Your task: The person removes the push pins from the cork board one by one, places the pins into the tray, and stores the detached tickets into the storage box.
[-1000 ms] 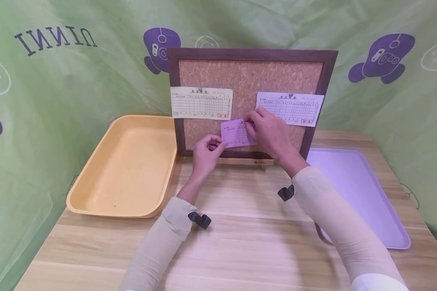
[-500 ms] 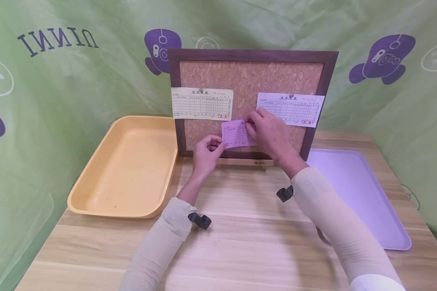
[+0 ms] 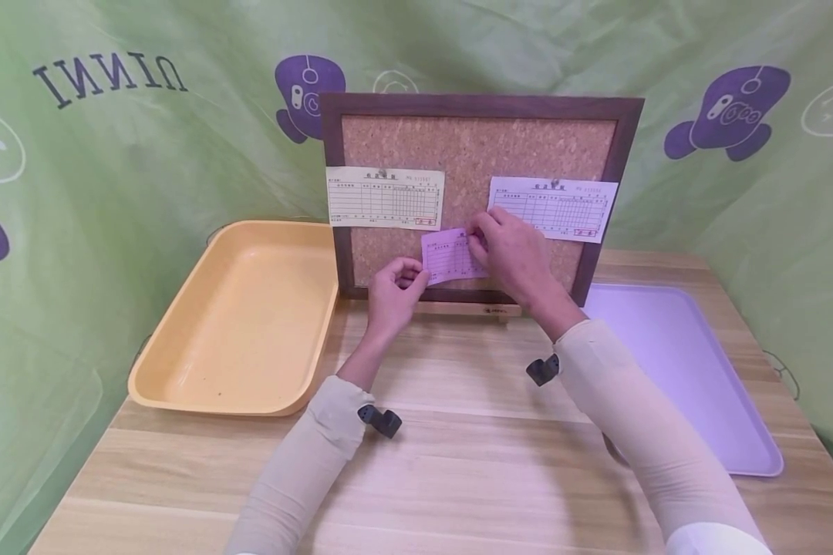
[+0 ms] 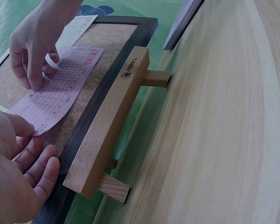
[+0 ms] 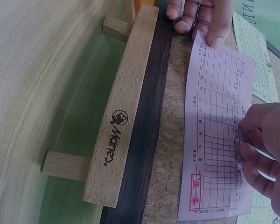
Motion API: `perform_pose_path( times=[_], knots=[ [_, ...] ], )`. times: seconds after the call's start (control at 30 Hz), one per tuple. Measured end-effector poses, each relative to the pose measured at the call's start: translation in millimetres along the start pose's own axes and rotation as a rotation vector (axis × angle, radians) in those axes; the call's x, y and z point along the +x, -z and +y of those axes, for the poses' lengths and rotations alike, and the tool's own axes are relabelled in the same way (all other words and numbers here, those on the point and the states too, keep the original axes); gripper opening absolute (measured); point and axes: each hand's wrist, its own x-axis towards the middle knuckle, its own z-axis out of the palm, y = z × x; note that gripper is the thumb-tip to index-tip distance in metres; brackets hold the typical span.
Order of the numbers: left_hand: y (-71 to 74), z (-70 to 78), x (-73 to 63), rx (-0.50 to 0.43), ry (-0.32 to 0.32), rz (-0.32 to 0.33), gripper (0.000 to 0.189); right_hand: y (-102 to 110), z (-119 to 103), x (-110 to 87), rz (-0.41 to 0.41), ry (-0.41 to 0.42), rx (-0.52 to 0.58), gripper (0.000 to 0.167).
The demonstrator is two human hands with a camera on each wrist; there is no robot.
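Observation:
A pink receipt slip (image 3: 446, 258) lies against the lower middle of a dark-framed cork board (image 3: 475, 146). My left hand (image 3: 392, 297) pinches the slip's lower left corner between thumb and finger. At the middle of its top edge, my right hand (image 3: 517, 250) grips with curled fingers. In the right wrist view the right fingertips (image 5: 248, 150) sit right at that edge; I cannot tell whether a pin is between them. A cream receipt (image 3: 385, 198) at left and a whitish receipt (image 3: 521, 206) at right each hang from a tack near the top.
The board leans on a wooden easel, whose ledge (image 5: 123, 102) crosses below the frame. A yellow bin (image 3: 229, 324) stands at the left of the wooden table (image 3: 458, 462). At the right lies a lilac tray (image 3: 680, 354), partly behind the right arm. A green printed cloth (image 3: 500, 46) hangs behind.

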Motion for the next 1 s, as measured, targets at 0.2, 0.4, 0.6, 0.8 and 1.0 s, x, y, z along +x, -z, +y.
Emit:
perform_pose_path(
  times=[0.2, 0.4, 0.6, 0.8, 1.0],
  knots=[
    [0.5, -0.1, 0.5, 0.006, -0.005, 0.0, 0.009, -1.5, 0.6, 0.1, 0.01, 0.036, -0.015, 0.008],
    [0.4, 0.4, 0.4, -0.001, -0.003, -0.009, 0.009, -3.5, 1.2, -1.1, 0.042, 0.062, -0.015, 0.007],
    [1.2, 2.0, -0.5, -0.009, 0.002, -0.013, 0.009, -3.3, 2.1, -2.0, 0.03, 0.065, -0.017, 0.007],
    [2.1, 4.7, -2.3, -0.046, 0.026, -0.032, 0.01, -1.9, 0.9, -3.4, 0.02, 0.056, -0.007, 0.008],
    [3.4, 7.5, -5.0, -0.089, 0.048, -0.054, 0.01, -3.0, 1.1, -4.0, 0.026, 0.062, -0.002, 0.008]
  ],
)
